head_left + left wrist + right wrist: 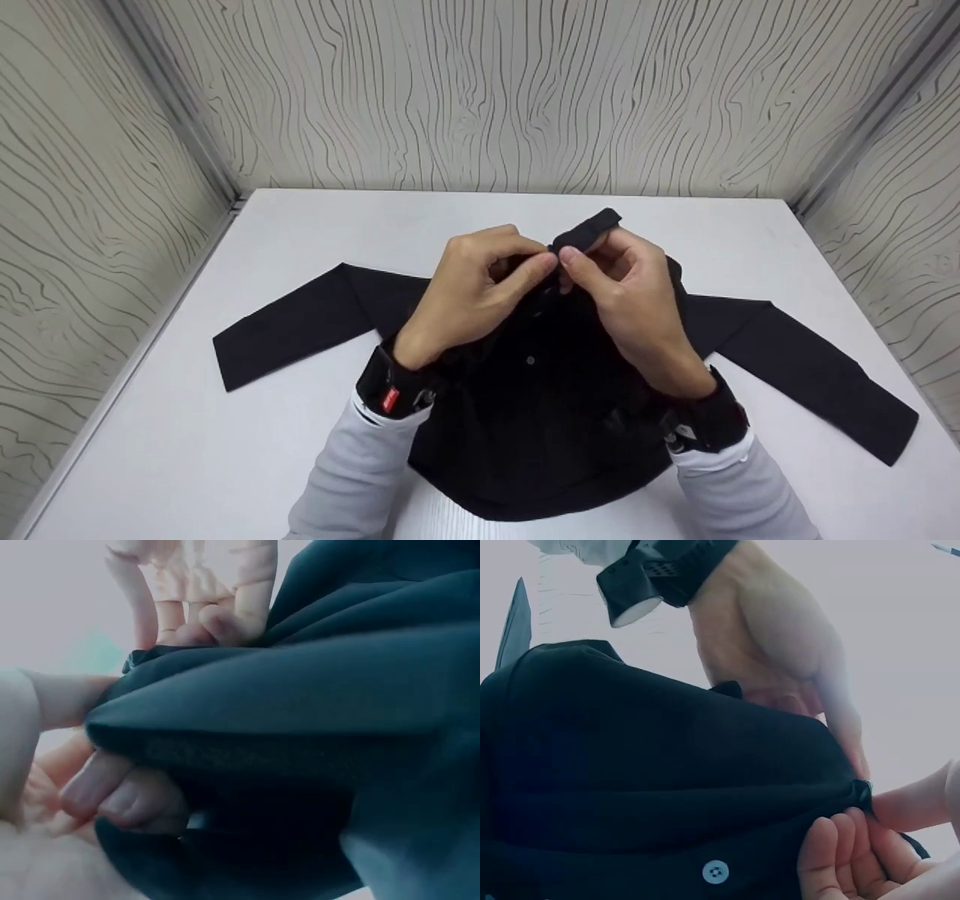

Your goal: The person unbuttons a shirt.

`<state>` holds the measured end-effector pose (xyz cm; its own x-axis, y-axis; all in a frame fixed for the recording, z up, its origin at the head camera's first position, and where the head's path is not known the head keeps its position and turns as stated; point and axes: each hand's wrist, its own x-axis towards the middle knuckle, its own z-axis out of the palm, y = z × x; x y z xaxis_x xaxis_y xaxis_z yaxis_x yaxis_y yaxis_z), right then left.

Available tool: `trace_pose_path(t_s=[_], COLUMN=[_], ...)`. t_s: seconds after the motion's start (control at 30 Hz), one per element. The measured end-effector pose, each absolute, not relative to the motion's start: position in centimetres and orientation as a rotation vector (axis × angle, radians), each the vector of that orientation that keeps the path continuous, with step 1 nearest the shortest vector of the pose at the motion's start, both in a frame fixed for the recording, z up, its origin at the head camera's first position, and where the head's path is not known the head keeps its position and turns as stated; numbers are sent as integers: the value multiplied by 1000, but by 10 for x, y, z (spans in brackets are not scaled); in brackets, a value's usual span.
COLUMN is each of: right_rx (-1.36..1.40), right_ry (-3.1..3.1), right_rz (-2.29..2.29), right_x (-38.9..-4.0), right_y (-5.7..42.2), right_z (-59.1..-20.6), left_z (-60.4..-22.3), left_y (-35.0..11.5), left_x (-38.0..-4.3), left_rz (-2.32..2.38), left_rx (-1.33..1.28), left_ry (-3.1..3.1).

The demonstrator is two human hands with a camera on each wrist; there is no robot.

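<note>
A black long-sleeved button-up shirt [540, 442] lies front up, its sleeves spread to both sides. Thumb and fingers of my left hand [476, 289] pinch the fabric at the neck opening. Right beside it, my right hand [637, 307] grips the collar [589, 231], whose end sticks up above the fingers. The two thumbs almost meet. On the front placket a pale button [715, 872] shows in the right wrist view. In the left wrist view, folds of dark cloth [285, 690] run between the hands. Whatever sits right between the fingertips is hidden.
Under the shirt is a white table [150, 465]. Wood-grain-patterned panels [465, 97] stand behind it and on both sides, joined by grey metal posts. The left sleeve [292, 330] and right sleeve [817, 375] reach toward the table's sides.
</note>
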<state>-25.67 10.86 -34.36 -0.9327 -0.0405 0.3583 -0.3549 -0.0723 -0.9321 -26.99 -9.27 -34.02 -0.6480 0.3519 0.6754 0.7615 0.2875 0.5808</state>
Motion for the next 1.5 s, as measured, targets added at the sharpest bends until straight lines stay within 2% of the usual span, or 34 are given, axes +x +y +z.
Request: trace_pose_path(t_s=[0.43, 0.83, 1.07, 1.3, 1.4, 1.5], right_rx=[377, 298, 382, 416, 397, 390], right_ry=[-1966, -1848, -1681, -1618, -1682, -1740], right_rz=[2156, 2189, 2255, 2222, 2159, 2095], right_x=[-255, -259, -261, -263, -263, -262], right_y=[106, 102, 107, 109, 110, 110], right_z=[-344, -349, -345, -345, -346, -347], left_z=[-346, -349, -342, -344, -342, -342], left_y=[-91, -93, -119, -127, -115, -101], left_x=[-274, -277, -284, -278, -269, -261], left_rz=[-970, -1050, -1018, -740, -623, -648], left_rx=[-1117, -1101, -886, -593, -595, -709], left_ry=[-1960, -1923, -2113, -2500, -2582, -2611])
